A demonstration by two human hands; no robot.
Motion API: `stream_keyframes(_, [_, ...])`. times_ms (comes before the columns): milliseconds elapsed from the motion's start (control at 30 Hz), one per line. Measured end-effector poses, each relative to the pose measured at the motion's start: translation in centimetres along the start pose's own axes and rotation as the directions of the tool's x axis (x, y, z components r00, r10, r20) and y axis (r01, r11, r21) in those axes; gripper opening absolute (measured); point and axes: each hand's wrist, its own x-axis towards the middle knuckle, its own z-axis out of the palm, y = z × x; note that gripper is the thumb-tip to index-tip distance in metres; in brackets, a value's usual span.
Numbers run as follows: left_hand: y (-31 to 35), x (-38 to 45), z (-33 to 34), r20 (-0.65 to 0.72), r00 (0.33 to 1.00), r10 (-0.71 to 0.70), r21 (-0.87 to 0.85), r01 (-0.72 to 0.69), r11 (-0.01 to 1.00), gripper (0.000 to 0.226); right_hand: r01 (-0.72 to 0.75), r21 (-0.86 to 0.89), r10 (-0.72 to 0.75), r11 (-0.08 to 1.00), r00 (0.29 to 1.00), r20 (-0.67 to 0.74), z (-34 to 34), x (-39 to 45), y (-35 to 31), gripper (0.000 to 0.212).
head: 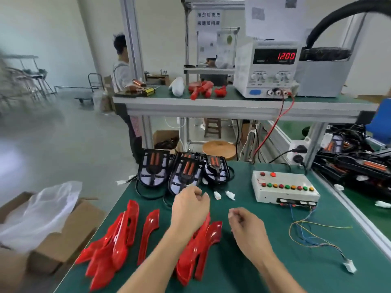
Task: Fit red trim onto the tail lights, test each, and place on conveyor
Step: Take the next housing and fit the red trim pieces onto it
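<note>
Your left hand (189, 208) hovered over the green bench mat (249, 250) with its fingers loosely curled and nothing in them that I could make out; the fingertips sat just short of the middle tail light (186, 173). Your right hand (246, 228) hung to the right of it, fingers also curled inward; something pale showed at the fingertips, too blurred to tell whether you were pinching it.

Taking the middle tail light as the landmark: two more black tail lights flanked it, the left tail light (153, 169) and the right tail light (215, 168), all three at the far edge of the mat with their black leads and white connectors (224, 195) trailing toward you. Nearer to you than the landmark, a pile of red trim pieces (198, 248) lay under your left forearm, a single red trim piece (149, 231) lay left of that, and a bigger red trim heap (112, 244) sat further left. To the right of the landmark stood the white test box (284, 190) with its row of coloured buttons. Above and behind it, on the upper shelf, the power supply (268, 68) read 1200.
</note>
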Motion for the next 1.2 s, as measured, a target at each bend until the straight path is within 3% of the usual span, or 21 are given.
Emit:
stream_keyframes(167, [-3.9, 5.1, -2.5, -0.062, 0.958, -0.282, 0.038, 0.284, 0.958, 0.035, 0.063, -0.083, -0.058, 0.995, 0.997, 0.059, 2.7, 5.1, -3.1, 0.016])
stream_keyframes(333, [-6.4, 7.9, -2.1, -0.024, 0.908, -0.419, -0.009, 0.419, 0.908, 0.042, -0.015, -0.068, 0.022, 0.998, 0.993, 0.113, 6.5, 10.7, -5.3, 0.022])
stream_keyframes(433, [-7.2, 8.8, -1.4, -0.017, 0.902, -0.430, 0.008, 0.431, 0.902, 0.032, -0.104, -0.072, 0.113, 0.992, 0.984, 0.138, 8.9, 13.2, -6.0, 0.031])
stream_keyframes(600, [-7.5, 9.7, -0.8, -0.013, 0.886, -0.463, 0.144, 0.459, 0.876, 0.043, -0.394, 0.204, 0.355, 0.896, 0.912, 0.204, 11.2, 16.0, -5.7, 0.034])
stream_keyframes(733, [-7.7, 9.9, -0.3, -0.008, 0.880, -0.474, 0.197, 0.466, 0.862, 0.041, -0.444, 0.318, 0.369, 0.837, 0.889, 0.270, 11.8, 16.5, -5.2, 0.004])
stream_keyframes(767, [-7.8, 10.0, -0.2, -0.018, 0.879, -0.477, 0.196, 0.471, 0.860, 0.041, -0.447, 0.343, 0.367, 0.826, 0.889, 0.274, 11.8, 16.5, -4.9, 0.008])
stream_keyframes(967, [-7.9, 9.9, 0.2, -0.102, 0.933, -0.344, 0.047, 0.350, 0.936, 0.039, -0.390, 0.440, 0.308, 0.809, 0.919, 0.248, 10.0, 15.6, -4.3, 0.012])
stream_keyframes(1100, [-7.6, 9.2, -0.2, -0.175, 0.934, -0.311, -0.098, 0.298, 0.950, 0.055, -0.437, 0.614, 0.332, 0.657, 0.899, 0.284, 7.8, 14.8, -4.2, 0.016])
stream_keyframes(1200, [-8.0, 9.0, -0.1, -0.164, 0.912, -0.375, -0.216, 0.338, 0.916, 0.038, -0.431, 0.708, 0.343, 0.559, 0.898, 0.276, 5.4, 14.0, -4.5, 0.014])
